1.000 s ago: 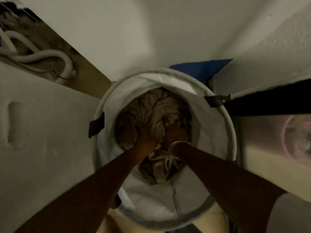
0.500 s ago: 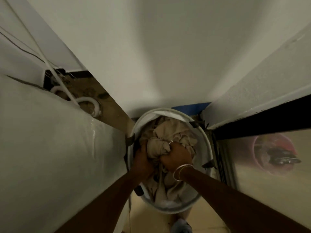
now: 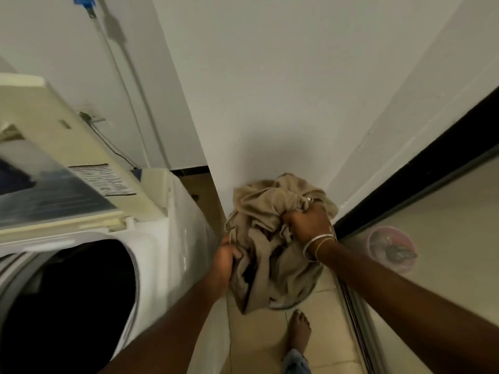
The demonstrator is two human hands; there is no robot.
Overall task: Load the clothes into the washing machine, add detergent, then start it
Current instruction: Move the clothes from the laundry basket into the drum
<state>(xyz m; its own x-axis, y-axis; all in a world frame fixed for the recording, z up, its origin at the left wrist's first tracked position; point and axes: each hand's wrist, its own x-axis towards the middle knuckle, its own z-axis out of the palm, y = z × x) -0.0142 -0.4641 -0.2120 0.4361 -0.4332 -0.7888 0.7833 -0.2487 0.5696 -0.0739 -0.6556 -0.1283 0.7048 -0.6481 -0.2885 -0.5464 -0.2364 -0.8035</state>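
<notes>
A bundle of beige clothes (image 3: 264,211) is raised above the round laundry basket (image 3: 305,299), whose rim shows only just below the cloth. My left hand (image 3: 225,261) grips the bundle's left side. My right hand (image 3: 307,224), with bangles at the wrist, grips its upper right part. The white top-loading washing machine (image 3: 167,238) stands at the left with its lid (image 3: 67,168) up and its dark drum opening (image 3: 67,306) exposed. No detergent is in view.
A white wall corner rises straight ahead. A dark-framed sliding glass door (image 3: 405,211) runs along the right, with a pink tub (image 3: 391,248) behind it. My bare foot (image 3: 298,332) stands on the tiled floor below the basket. Cables and hoses hang behind the machine.
Both hands lifted the beige bundle up out of the basket. The view rose and turned left, bringing the open washing machine into sight.
</notes>
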